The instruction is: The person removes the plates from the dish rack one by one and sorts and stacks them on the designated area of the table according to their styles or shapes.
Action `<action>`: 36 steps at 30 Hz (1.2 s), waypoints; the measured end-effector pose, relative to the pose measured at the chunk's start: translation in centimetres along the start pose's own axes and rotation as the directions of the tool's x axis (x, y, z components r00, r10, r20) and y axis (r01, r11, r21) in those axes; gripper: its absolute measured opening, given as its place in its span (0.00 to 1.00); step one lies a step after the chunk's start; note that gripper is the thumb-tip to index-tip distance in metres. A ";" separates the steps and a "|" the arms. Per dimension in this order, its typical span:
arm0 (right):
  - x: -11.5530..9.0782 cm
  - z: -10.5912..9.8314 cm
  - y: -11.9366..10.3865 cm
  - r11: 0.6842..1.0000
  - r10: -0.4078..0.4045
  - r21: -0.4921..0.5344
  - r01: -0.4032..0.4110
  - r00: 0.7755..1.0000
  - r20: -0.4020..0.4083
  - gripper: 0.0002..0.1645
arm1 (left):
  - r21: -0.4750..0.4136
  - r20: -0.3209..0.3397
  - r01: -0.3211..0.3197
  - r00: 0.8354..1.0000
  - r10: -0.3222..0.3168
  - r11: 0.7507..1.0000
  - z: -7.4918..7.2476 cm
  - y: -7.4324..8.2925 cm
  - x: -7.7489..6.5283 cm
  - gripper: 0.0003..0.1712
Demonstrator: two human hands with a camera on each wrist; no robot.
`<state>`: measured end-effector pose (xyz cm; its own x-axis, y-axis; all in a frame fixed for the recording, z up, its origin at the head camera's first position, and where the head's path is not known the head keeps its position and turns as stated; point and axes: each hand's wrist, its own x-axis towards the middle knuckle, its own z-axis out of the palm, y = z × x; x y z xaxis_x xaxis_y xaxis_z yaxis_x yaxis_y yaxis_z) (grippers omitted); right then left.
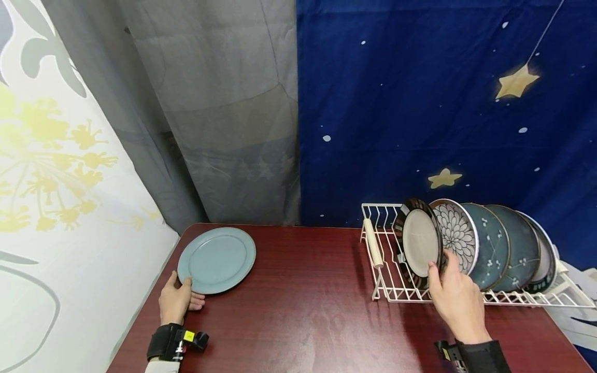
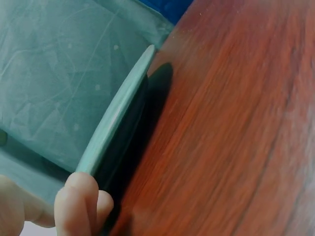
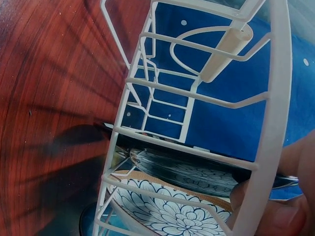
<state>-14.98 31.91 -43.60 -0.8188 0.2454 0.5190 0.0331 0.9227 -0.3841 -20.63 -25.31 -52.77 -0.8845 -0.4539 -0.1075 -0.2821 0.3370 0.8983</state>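
At the left of the table, my left hand grips the near-left rim of a light blue plate. The left wrist view shows this plate edge-on, with a dark shadow beneath it and my fingers at its rim. On the right, my right hand pinches the edge of a plate with a dark patterned rim and pale centre, which leans upright in a white wire dish rack. Seen from the right wrist, that plate's dark underside lies between the rack's wires.
Behind it in the rack stand a flower-patterned dish, blue dishes with small blossoms and another plate at the far right. Grey and blue star-printed cloths hang behind the reddish-brown table. A patterned white panel borders the left.
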 end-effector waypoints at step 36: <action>1.3 0.8 0.3 0.982 -0.186 -0.078 0.173 0.955 -0.232 0.25 | -0.070 0.284 -0.368 0.884 0.372 0.927 2.2 8.4 -3.1 0.13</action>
<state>-16.54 32.23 -43.66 -0.6550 0.1314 0.7441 -0.0642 0.9715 -0.2280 -21.08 -19.20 -45.81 -0.9921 -0.0415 0.1186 0.0902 0.4223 0.9020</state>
